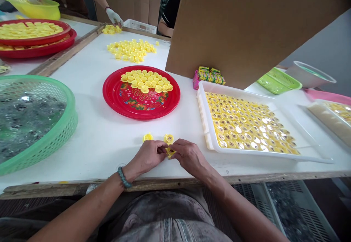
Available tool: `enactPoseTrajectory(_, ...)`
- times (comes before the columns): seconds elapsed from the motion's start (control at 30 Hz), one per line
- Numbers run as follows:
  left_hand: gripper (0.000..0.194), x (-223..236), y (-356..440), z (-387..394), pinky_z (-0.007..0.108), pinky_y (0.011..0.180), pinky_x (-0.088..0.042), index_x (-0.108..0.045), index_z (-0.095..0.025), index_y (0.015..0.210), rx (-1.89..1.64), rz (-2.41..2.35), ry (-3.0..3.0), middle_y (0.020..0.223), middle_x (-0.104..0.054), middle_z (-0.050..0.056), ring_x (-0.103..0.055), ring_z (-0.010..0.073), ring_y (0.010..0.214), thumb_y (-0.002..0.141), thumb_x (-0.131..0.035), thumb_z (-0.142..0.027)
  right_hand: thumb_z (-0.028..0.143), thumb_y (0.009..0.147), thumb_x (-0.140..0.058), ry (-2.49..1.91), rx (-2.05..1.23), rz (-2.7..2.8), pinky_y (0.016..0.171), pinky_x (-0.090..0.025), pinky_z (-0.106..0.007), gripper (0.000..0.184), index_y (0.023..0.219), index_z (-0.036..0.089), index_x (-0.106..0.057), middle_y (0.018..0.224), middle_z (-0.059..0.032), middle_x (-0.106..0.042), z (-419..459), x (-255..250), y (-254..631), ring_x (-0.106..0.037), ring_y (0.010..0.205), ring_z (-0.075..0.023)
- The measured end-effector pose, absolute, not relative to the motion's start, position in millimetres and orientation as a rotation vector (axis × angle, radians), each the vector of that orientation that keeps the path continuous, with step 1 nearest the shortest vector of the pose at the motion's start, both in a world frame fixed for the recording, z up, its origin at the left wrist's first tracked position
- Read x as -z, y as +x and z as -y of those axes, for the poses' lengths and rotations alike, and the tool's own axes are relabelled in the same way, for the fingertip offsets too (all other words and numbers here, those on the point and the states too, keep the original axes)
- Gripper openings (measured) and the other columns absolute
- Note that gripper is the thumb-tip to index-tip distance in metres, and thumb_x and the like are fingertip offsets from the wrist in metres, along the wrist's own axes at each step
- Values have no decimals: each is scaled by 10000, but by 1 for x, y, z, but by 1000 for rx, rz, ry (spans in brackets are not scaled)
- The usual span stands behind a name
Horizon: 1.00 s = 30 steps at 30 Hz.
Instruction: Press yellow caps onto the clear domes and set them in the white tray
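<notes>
Close to the table's front edge, my left hand [150, 157] and my right hand [189, 158] meet over a small yellow round piece [170, 152] with a dark picture at its centre. Thumb and fingers of both hands are pinched at its sides; the fingertips partly hide it. Just beyond it lies another yellow round piece with a picture [169, 138]. A plain yellow cup-like piece [148, 136] sits beyond my left hand. Further out stands a red plate [141, 115] bearing many plain yellow pieces [145, 79] on its far half.
At right, a white tray [244, 153] holds rows of pictured yellow pieces. A green basket [71, 123] of clear plastic parts stands left. Small colourful boxes [210, 75] lean by a cardboard panel [233, 33]. Across the table, a co-worker's gloved hand [114, 17] touches loose yellow pieces [111, 29].
</notes>
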<state>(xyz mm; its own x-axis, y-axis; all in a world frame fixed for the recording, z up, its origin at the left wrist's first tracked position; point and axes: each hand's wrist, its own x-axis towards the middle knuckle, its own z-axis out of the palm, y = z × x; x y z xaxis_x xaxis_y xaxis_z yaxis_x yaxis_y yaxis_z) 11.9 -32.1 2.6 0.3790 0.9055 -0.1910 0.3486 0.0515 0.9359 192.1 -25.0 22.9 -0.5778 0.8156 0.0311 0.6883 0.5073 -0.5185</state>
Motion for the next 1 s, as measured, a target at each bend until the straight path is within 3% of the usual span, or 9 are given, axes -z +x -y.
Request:
enactPoseTrajectory(0.3,154,3,25,31,246,545,-424,-607,-155,780,-679,-1249,1249,651,-630,22,-567,155,587,718,-601,-296,27,740,-626,-1245,-558,2548,649,-412,-236,164,767,187,-646,748,-13,-592,23,-27,192,-543,764,-151)
enactPoseTrajectory(0.4,133,-1,26,36,243,526,-417,-595,-172,800,-679,-1348,1301,620,-616,4,-563,149,546,732,-590,-286,58,749,-634,-1320,-453,2511,684,-435,-274,170,858,189,-638,848,-46,-581,32,-28,191,-526,827,-185)
enactPoseTrajectory(0.5,140,-13,14,42,244,541,-417,-606,-193,860,-668,-1497,1443,638,-620,-8,-571,151,566,752,-585,-280,101,767,-637,-1350,-373,2468,722,-456,-311,306,1053,196,-583,977,-79,-548,39,-24,187,-517,865,-202)
enactPoseTrajectory(0.63,154,-31,-17,42,260,643,-448,-622,-207,928,-696,-1643,1712,773,-645,8,-597,163,690,812,-543,-270,155,822,-599,-1230,-288,2584,726,-456,-320,243,1054,224,-580,1008,-86,-537,30,-18,180,-515,874,-211)
enactPoseTrajectory(0.77,253,-34,-43,29,321,882,-423,-615,-209,1073,-636,-1449,2271,1129,-582,75,-536,210,1029,843,-512,-186,132,839,-559,-1276,-186,2531,724,-452,-339,172,986,206,-609,974,-102,-548,15,-19,177,-518,874,-231)
enactPoseTrajectory(0.87,290,-30,-53,17,357,938,-392,-620,-204,1095,-475,-1279,2474,1187,-561,90,-486,230,1088,836,-513,-129,160,852,-549,-1218,-288,2466,750,-456,-354,168,1004,193,-614,984,-113,-561,16,-26,166,-536,906,-242)
enactPoseTrajectory(1.0,250,-26,-61,9,337,877,-415,-630,-183,1052,-420,-1327,2474,1014,-619,74,-517,211,966,842,-508,-121,160,882,-509,-778,-702,2584,752,-457,-289,153,987,191,-615,919,-76,-608,34,-37,131,-571,867,-188)
